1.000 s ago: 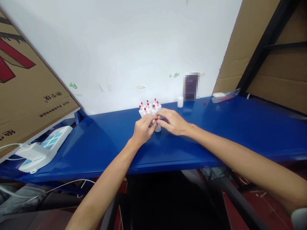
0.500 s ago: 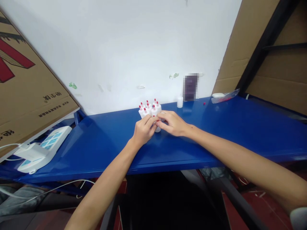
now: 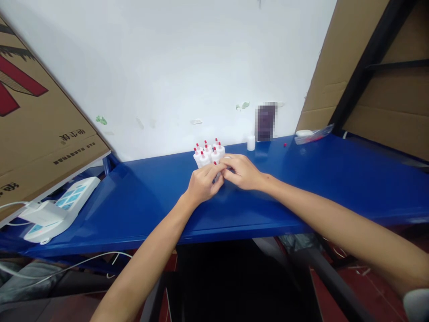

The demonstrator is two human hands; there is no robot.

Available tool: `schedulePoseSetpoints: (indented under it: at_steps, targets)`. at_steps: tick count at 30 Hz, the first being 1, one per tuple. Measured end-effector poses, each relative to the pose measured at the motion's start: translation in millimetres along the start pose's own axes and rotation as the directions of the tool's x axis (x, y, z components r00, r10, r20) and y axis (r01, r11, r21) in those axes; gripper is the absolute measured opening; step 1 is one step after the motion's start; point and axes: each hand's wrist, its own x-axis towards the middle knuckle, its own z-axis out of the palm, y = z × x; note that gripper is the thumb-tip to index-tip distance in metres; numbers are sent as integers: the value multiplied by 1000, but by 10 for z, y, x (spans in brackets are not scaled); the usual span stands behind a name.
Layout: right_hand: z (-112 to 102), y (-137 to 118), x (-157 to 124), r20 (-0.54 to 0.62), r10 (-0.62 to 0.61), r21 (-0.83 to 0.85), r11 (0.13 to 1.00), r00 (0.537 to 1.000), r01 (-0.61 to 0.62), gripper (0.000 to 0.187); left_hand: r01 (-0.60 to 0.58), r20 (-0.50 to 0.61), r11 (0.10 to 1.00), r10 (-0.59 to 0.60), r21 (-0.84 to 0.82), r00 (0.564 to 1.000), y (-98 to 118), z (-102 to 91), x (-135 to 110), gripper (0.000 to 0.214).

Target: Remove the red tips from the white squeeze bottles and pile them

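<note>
Several small white squeeze bottles (image 3: 204,160) with red-tipped nozzles stand upright in a tight cluster near the wall. My left hand (image 3: 203,182) is at the front of this cluster, fingers curled round a white bottle that they almost wholly hide. Close against it, my right hand (image 3: 244,172) has its thumb and fingers drawn together, touching the left fingertips. What the right fingers pinch is hidden. A bit of white shows just behind the right forefinger. Farther right, a white bottle without a nozzle (image 3: 251,143) stands alone.
On the blue table (image 3: 150,201), a small red cap (image 3: 285,145) and a clear plastic bag (image 3: 313,135) lie at the back right. A white power strip (image 3: 63,208) with a plugged-in adapter lies at the left. Cardboard flanks both sides; a white wall rises behind.
My left fingers have closed lower round the front bottle, now hiding its body and red tip, which showed before. The right hand has barely moved. The cluster stays put.
</note>
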Motion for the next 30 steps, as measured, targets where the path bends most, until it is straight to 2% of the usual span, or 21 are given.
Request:
schedulePoseSetpoints:
  at_steps: [2,5,8,12,16,19,21,24,26,28,30]
  targets:
    - [-6,28,10,-27,16,6,1000,999,-16,20,108,22,991,-106,-75,994,14,-5,-7,23]
    - [-14,78,15,-50,55,13,998,997,-54,25,288,26,936,-288,-203,957,-6,-31,-35,22]
    - [-13,126,8,-82,84,11,996,993,-83,28,379,21,862,-396,-336,918,-65,-53,-73,21]
    - [14,167,-13,-95,85,28,996,992,-83,24,421,-10,776,-481,-469,877,-130,-44,-92,19]
    - [57,157,-30,-74,52,73,996,996,-46,32,442,-71,714,-563,-543,823,-163,-28,-87,12]
    - [88,130,-37,-71,137,81,988,988,-132,37,464,-71,700,-589,-543,805,-183,-33,-89,9]
    - [108,112,-35,-79,188,115,977,979,-179,34,479,-63,704,-593,-525,803,-188,-42,-84,10]
    - [134,93,-17,-124,207,211,961,970,-178,29,463,-96,703,-598,-540,796,-174,-56,-43,7]
    - [147,87,4,-181,230,274,946,956,-175,27,430,-159,686,-619,-587,769,-157,-63,1,1]
    - [153,91,30,-234,256,313,933,938,-176,24,394,-217,668,-639,-631,738,-145,-68,39,10]
    - [156,106,55,-262,279,326,926,924,-188,25,374,-236,664,-641,-647,730,-140,-70,55,15]
